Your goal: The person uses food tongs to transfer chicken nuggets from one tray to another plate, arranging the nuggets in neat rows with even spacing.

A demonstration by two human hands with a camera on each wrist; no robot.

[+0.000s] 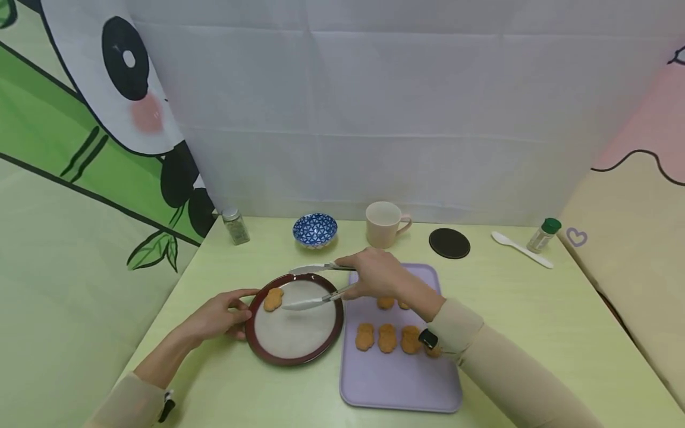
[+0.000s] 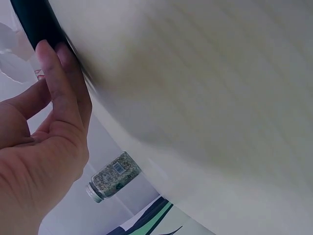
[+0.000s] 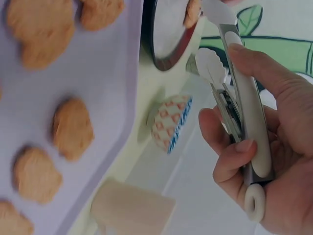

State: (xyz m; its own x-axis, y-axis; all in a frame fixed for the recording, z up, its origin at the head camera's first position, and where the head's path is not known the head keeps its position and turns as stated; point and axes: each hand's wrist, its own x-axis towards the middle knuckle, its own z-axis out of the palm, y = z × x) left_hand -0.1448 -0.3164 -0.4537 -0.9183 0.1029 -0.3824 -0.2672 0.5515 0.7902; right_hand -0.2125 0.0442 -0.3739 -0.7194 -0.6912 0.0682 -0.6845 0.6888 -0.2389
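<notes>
Nugget: one on the plate, far-left part, just beside the nearer tip of the tongs; contact unclear.
Handling: I judged it light, softish, liable to crumble if squeezed; best held gently across its narrow sides, mid-length.
Right hand: curled round the tongs; arms spread, tips apart over the plate.
Left hand: fingers on the plate's left rim; I couldn't tell if they pinched or just steadied it.
Tray: lilac, right of plate; four tray nuggets in the near row, more behind, partly hidden by the right arm.
Silver-capped jar: held flecked, herb-like stuff.
Bowl: blue-patterned, back of desk; I made out no contents.
Mug: right of bowl; I couldn't read its inside.
</notes>
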